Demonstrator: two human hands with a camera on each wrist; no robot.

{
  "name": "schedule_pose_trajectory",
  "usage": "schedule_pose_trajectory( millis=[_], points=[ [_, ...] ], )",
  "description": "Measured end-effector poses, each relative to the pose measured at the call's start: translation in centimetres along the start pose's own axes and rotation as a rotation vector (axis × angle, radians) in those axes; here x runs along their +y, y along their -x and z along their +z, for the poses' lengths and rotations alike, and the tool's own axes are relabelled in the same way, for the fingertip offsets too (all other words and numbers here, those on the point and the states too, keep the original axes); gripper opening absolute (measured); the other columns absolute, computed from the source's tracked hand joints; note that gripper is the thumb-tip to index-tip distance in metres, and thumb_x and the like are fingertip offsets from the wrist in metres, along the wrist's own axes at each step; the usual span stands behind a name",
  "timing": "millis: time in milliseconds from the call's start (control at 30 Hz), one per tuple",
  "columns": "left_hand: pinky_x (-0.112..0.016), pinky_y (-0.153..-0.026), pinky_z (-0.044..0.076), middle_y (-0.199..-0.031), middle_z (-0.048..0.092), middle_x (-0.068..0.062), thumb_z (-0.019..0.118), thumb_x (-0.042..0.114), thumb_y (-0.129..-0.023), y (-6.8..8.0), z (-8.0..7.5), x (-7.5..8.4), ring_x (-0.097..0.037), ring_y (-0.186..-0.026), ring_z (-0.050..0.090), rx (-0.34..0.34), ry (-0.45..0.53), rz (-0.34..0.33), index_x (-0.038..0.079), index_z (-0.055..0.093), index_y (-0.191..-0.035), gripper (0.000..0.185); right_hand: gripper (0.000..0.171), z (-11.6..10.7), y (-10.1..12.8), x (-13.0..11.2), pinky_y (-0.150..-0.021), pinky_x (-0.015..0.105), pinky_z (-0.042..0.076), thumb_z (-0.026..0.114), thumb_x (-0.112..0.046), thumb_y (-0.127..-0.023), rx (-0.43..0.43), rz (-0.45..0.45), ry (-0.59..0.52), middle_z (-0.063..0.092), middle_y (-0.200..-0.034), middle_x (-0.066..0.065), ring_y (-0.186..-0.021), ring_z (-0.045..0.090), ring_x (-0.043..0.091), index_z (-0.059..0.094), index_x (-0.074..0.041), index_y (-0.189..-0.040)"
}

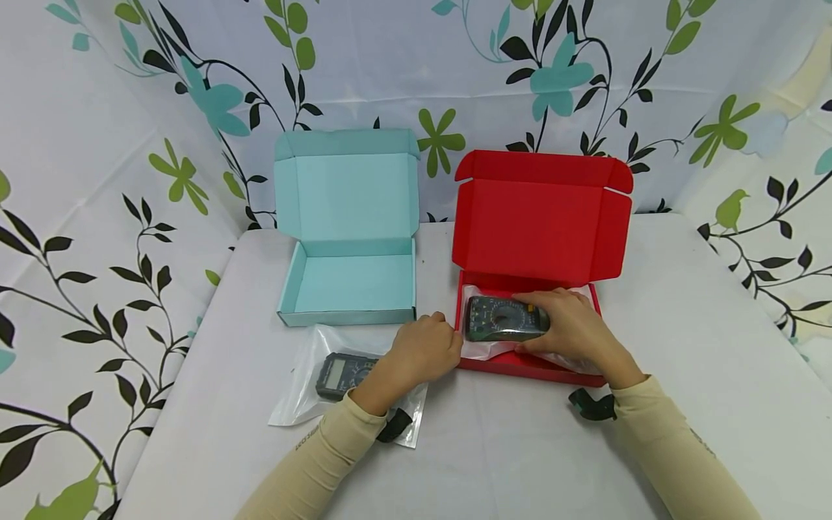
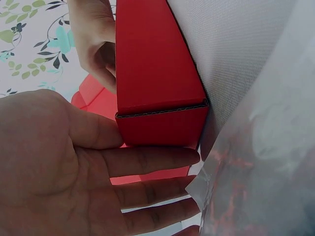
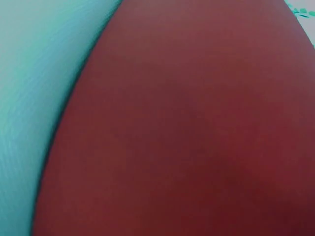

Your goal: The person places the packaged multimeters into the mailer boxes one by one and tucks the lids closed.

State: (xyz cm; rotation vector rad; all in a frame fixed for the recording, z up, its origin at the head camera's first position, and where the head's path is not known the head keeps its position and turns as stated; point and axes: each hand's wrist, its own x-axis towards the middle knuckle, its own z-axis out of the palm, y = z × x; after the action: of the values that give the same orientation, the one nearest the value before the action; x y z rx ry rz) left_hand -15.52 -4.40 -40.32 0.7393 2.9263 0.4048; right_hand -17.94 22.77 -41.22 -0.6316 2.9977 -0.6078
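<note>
In the head view my right hand [image 1: 572, 325] grips a dark digital multimeter [image 1: 503, 319] at its right end, thumb and fingers on opposite long sides. The multimeter is over clear plastic wrap [image 1: 481, 350] inside the open red box [image 1: 542, 231]. My left hand [image 1: 425, 350] is at the box's left side; the left wrist view shows its fingers [image 2: 152, 162] straight along the side wall, with the thumb at the rim. Beneath the left forearm lies a second multimeter [image 1: 344, 374] on a clear plastic bag [image 1: 302, 393]. Red cardboard fills most of the right wrist view.
An open light-blue box [image 1: 351, 285] stands left of the red one, its lid upright. Both boxes are on a white-covered table [image 1: 507, 448]. A patterned cloth [image 1: 364, 87] hangs behind. Small black wrist cameras [image 1: 593, 404] hang under the forearms.
</note>
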Motion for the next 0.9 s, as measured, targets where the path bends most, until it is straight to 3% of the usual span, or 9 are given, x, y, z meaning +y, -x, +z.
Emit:
schedule_pose_trajectory(
  millis=[433, 733, 900],
  points=[
    [-0.04, -0.06, 0.054, -0.091, 0.066, -0.009, 0.047, 0.023, -0.106, -0.03, 0.0, -0.1, -0.024, -0.075, 0.061, -0.003, 0.011, 0.002, 0.006, 0.076, -0.083, 0.041, 0.089, 0.5, -0.07, 0.34, -0.089, 0.058, 0.052, 0.097, -0.038, -0.069, -0.03, 0.0, -0.01, 0.064, -0.124, 0.015, -0.111, 0.057, 0.035, 0.06, -0.011, -0.145],
    [-0.041, -0.063, 0.056, -0.095, 0.068, -0.01, 0.046, 0.023, -0.107, -0.09, 0.01, -0.05, -0.025, -0.078, 0.062, -0.01, 0.004, -0.003, 0.005, 0.077, -0.087, 0.041, 0.095, 0.37, -0.15, 0.41, -0.105, 0.072, 0.032, 0.096, -0.041, -0.069, -0.074, 0.009, 0.005, 0.059, -0.135, 0.019, -0.122, 0.052, 0.038, 0.054, -0.012, -0.15],
    [-0.042, -0.064, 0.057, -0.096, 0.069, -0.01, 0.047, 0.023, -0.107, -0.11, 0.02, -0.02, -0.025, -0.079, 0.063, -0.012, 0.007, -0.004, 0.006, 0.077, -0.085, 0.041, 0.095, 0.53, -0.15, 0.54, -0.106, 0.074, 0.029, 0.095, -0.042, -0.07, -0.076, 0.005, 0.016, 0.058, -0.136, 0.019, -0.125, 0.05, 0.037, 0.053, -0.012, -0.15]
  ],
)
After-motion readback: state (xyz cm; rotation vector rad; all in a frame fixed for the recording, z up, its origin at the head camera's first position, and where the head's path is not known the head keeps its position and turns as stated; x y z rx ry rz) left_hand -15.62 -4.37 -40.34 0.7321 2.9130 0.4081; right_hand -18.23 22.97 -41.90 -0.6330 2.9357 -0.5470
